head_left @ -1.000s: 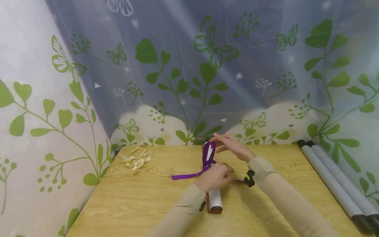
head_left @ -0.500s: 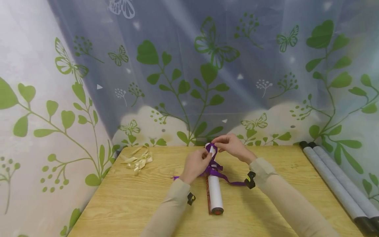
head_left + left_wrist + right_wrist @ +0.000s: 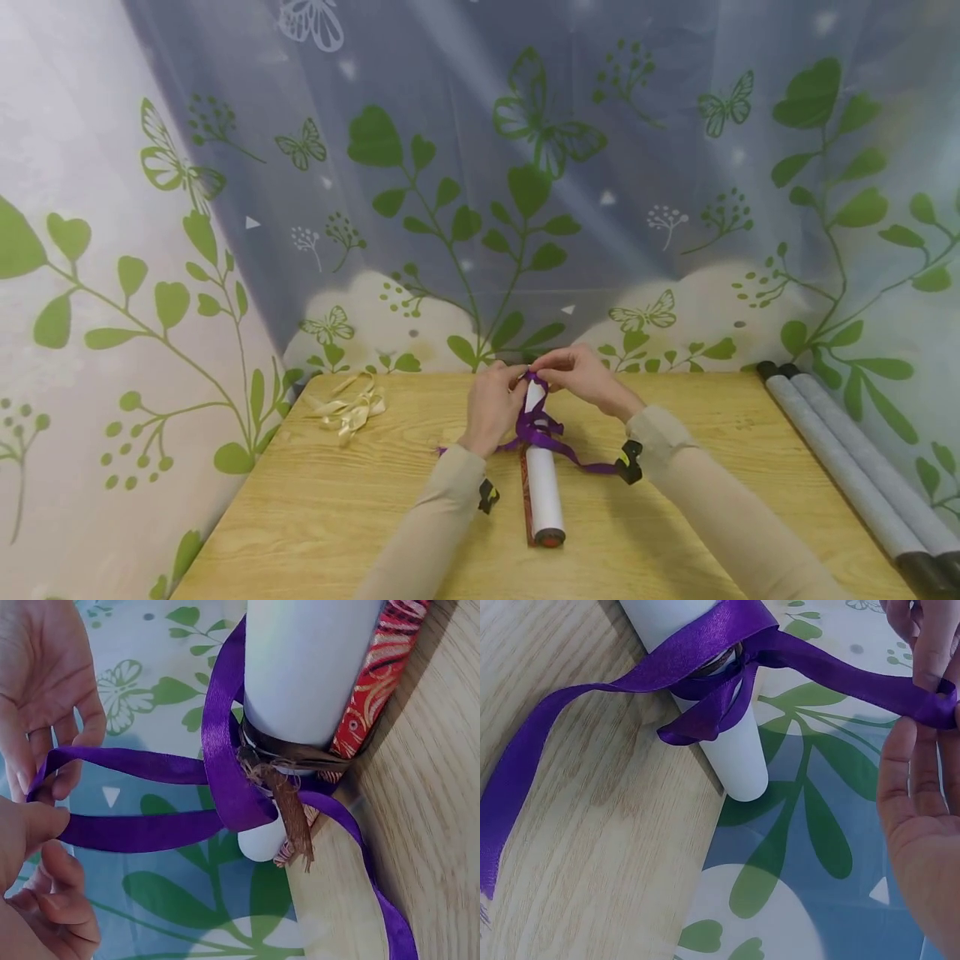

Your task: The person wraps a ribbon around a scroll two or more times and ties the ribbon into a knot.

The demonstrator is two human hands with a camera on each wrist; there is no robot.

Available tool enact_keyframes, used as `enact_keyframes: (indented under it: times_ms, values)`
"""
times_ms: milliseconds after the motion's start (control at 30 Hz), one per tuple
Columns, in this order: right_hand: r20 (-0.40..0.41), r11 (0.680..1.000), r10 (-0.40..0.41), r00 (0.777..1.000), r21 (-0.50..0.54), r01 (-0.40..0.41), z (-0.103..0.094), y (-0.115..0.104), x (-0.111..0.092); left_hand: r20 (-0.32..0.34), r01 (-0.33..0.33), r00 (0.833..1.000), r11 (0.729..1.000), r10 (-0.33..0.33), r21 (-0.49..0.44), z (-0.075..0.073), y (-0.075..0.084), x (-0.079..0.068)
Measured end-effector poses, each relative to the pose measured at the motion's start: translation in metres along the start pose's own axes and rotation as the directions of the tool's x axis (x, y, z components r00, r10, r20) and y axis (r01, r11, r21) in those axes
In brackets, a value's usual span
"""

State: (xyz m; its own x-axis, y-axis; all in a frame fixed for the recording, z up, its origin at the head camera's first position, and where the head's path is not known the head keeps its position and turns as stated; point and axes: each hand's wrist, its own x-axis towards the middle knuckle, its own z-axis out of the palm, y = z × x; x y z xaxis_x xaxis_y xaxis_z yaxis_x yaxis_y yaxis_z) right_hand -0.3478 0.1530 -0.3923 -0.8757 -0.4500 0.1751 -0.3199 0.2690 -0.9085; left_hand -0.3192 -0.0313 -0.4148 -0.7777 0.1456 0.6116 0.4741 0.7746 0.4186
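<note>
A white roll (image 3: 546,492) with a dark end cap lies on the table (image 3: 390,492), pointing away from me. Purple ribbon (image 3: 547,440) is wrapped around its middle; one loop of it (image 3: 142,832) is drawn up off the roll. My left hand (image 3: 491,404) pinches the top of this loop between thumb and fingers. Beside it, my right hand (image 3: 588,379) holds the same part of the loop with its fingertips. Brown frayed cord (image 3: 292,810) binds the roll beneath the ribbon. A red patterned strip (image 3: 375,675) lies along the roll's side.
A loose bunch of cream ribbon (image 3: 352,408) lies at the table's back left. Two grey rolls with black ends (image 3: 847,458) run along the right edge. A leaf-and-butterfly printed curtain (image 3: 420,208) hangs right behind the table.
My left hand has moved from the middle of the roll up to its far end, next to the right. My right fingers have gone from loosely spread to pinching the ribbon, and a loop now stands up.
</note>
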Motion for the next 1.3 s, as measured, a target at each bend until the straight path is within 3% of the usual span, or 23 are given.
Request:
enact_keyframes:
  times_ms: [333, 500, 600, 700, 833, 900, 1000, 1167, 1300]
  values:
    - [-0.078, 0.999, 0.047, 0.996, 0.013, -0.046, 0.000, 0.004, -0.006, -0.012, 0.086, 0.996, 0.996, -0.086, -0.013, -0.004, -0.004, 0.006]
    - [-0.046, 0.989, 0.087, 0.995, -0.113, -0.091, 0.008, 0.016, -0.013, -0.022, 0.132, 0.991, 0.990, -0.133, -0.047, -0.008, -0.003, 0.008]
    - [0.021, 0.964, 0.068, 0.997, -0.257, -0.060, 0.019, 0.025, -0.017, -0.030, 0.137, 0.990, 0.990, -0.139, -0.041, -0.009, -0.004, 0.008]
    - [0.051, 0.913, 0.041, 0.998, -0.407, -0.017, 0.033, 0.032, -0.021, -0.034, 0.135, 0.990, 0.990, -0.137, -0.036, -0.008, -0.004, 0.008]
    - [0.006, 0.847, 0.018, 1.000, -0.531, -0.013, 0.050, 0.032, -0.025, -0.019, 0.134, 0.991, 0.990, -0.135, -0.054, -0.008, -0.004, 0.009]
    - [-0.028, 0.834, -0.001, 1.000, -0.551, -0.014, 0.055, 0.032, -0.025, -0.015, 0.129, 0.991, 0.990, -0.131, -0.062, -0.008, -0.004, 0.008]
    - [-0.029, 0.841, -0.037, 0.999, -0.541, 0.016, 0.057, 0.033, -0.025, -0.019, 0.122, 0.992, 0.991, -0.124, -0.059, -0.008, -0.004, 0.008]
    - [0.083, 0.891, -0.050, 0.995, -0.446, 0.082, 0.047, 0.033, -0.027, -0.009, 0.136, 0.991, 0.990, -0.137, -0.048, -0.007, -0.005, 0.006]
    - [0.097, 0.901, -0.030, 0.995, -0.428, 0.069, 0.036, 0.030, -0.028, -0.005, 0.136, 0.991, 0.989, -0.137, -0.049, -0.008, -0.007, 0.005]
